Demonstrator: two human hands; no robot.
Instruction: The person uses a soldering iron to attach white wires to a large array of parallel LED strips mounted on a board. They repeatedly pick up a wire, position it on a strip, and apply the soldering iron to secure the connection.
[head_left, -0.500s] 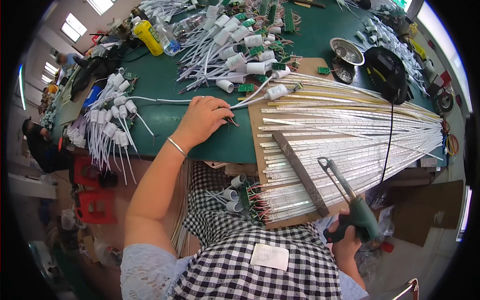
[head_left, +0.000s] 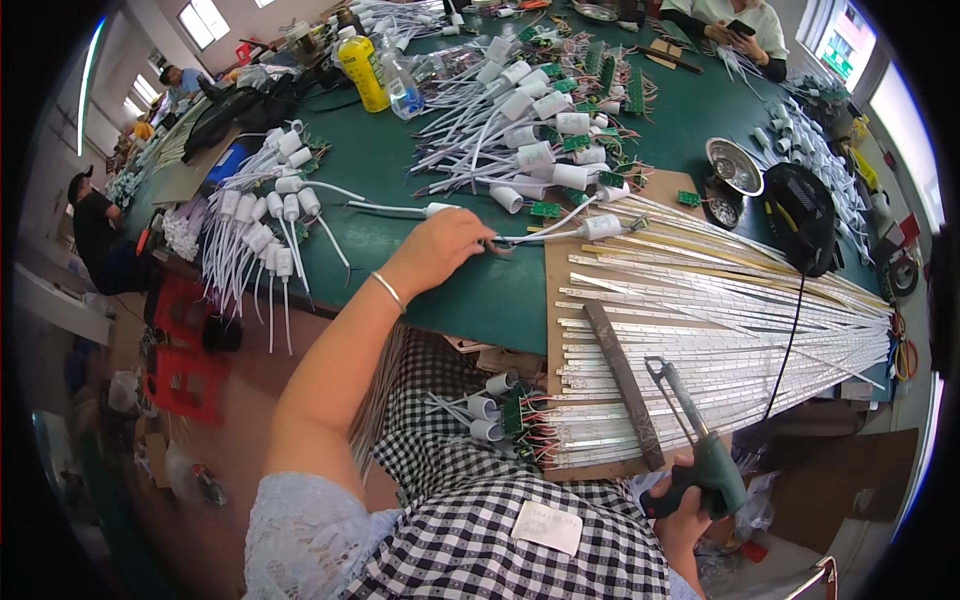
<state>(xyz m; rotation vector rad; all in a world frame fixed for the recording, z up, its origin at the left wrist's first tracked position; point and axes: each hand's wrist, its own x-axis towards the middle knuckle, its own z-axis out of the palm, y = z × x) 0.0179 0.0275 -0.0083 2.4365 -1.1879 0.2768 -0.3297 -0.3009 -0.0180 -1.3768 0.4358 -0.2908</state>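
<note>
My left hand [head_left: 436, 252] is closed over the green table, its fingertips pinching thin wires [head_left: 497, 247]. Just behind its knuckles lies a white cylindrical cap [head_left: 437, 210] with a white cable running left. To the right of the fingertips, another white cap [head_left: 600, 227] with cables rests at the edge of the cardboard. Low on the right, my right hand [head_left: 684, 512] grips a dark green soldering gun [head_left: 718, 474], its tip pointing up and left over the LED strips [head_left: 690, 370]. A dark flat bar [head_left: 622, 385] lies across these strips.
White capped cables with green circuit boards are heaped at the back [head_left: 535, 155], and another bundle [head_left: 245, 215] hangs over the left edge. A yellow bottle [head_left: 363, 72], a metal bowl [head_left: 735, 166] and a black mesh object [head_left: 800, 218] stand around. Across the table, a person holds a phone [head_left: 741, 28].
The view has tilted up, bringing a person with a phone into sight. My left hand has its fingertips pinched on the wires, and a white cap shows behind it. The soldering gun stays in my right hand.
</note>
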